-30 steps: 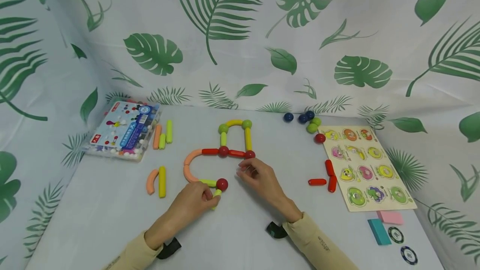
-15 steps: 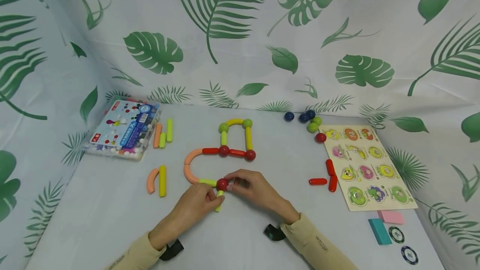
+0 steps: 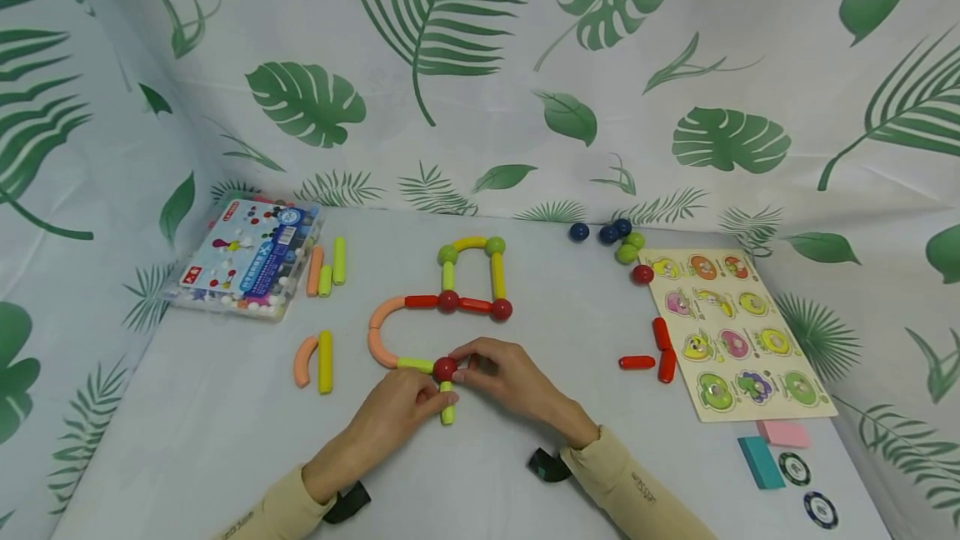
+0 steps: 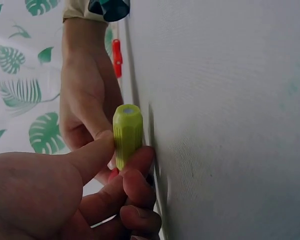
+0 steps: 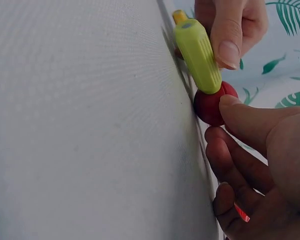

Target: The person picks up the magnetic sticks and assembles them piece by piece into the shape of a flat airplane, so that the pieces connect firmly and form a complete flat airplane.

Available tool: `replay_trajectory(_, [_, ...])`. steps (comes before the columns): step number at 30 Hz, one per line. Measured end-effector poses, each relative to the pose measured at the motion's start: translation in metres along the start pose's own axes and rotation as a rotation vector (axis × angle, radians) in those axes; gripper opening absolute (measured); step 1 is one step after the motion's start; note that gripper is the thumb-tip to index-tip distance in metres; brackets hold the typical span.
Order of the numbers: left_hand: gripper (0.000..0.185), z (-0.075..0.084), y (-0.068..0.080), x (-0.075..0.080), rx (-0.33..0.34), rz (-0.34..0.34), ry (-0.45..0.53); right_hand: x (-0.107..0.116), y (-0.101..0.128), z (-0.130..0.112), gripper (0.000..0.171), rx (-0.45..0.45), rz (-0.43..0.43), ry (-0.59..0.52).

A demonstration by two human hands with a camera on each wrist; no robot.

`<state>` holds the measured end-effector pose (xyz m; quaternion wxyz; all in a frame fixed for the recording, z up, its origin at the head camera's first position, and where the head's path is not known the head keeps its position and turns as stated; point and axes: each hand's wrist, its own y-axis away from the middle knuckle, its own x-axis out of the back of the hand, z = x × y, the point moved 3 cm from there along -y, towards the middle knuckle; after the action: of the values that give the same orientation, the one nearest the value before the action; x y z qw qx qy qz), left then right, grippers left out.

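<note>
Pinches a short lime-green rod point(image 3: 447, 415) between thumb and fingertips of the left hand point(image 3: 390, 411), in a narrow grip, around the middle of the white table point(image 3: 480, 490). Holds a red ball point(image 3: 445, 369) between thumb and index finger of the right hand point(image 3: 510, 377), just beside. Points the rod toward the near edge, with its other end against the ball. Against that ball, toward the left edge, a second lime-green rod point(image 3: 415, 365), then two peach curved rods point(image 3: 381, 346) turning back to a straight red rod point(image 3: 422, 302), a middle red ball point(image 3: 447, 301), another red rod point(image 3: 474, 305) and an outer red ball point(image 3: 501, 309). Beyond these, toward the far edge, a loop of an upper lime-green rod point(image 3: 447, 277), a green ball point(image 3: 447, 254), a yellow arc point(image 3: 471, 243), a second green ball point(image 3: 495, 247) and a long yellow rod point(image 3: 498, 275). Toward the left edge, a loose peach arc point(image 3: 303, 363) just beside a loose yellow rod point(image 3: 325, 362); toward the far left corner, a straight peach rod point(image 3: 315, 272) and two loose lime-green rods point(image 3: 339, 261) next to a clear plastic box point(image 3: 243, 257). Along the far edge, three dark blue balls point(image 3: 578, 232), then two loose green balls point(image 3: 626, 253) and a loose red ball point(image 3: 642, 274) at the far left corner of a picture board point(image 3: 735, 413). By that board's left edge, three loose red rods point(image 3: 637, 362). Toward the table's near right corner, a pink block point(image 3: 783, 434), a turquoise block point(image 3: 761, 462) and two round chips point(image 3: 794, 468).
</note>
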<state>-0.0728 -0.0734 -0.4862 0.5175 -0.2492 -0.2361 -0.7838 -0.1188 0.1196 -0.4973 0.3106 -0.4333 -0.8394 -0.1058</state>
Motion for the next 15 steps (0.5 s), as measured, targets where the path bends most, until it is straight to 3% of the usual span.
replay_trajectory(9, [0.034, 0.000, -0.001, 0.003, 0.010, -0.011, -0.028, 0.001, 0.001, 0.001, 0.026, -0.005, -0.009, -0.008])
replay_trajectory(15, [0.024, -0.002, -0.001, 0.017, 0.015, 0.085, -0.030, 0.001, 0.002, 0.000, 0.025, 0.021, -0.004, -0.002])
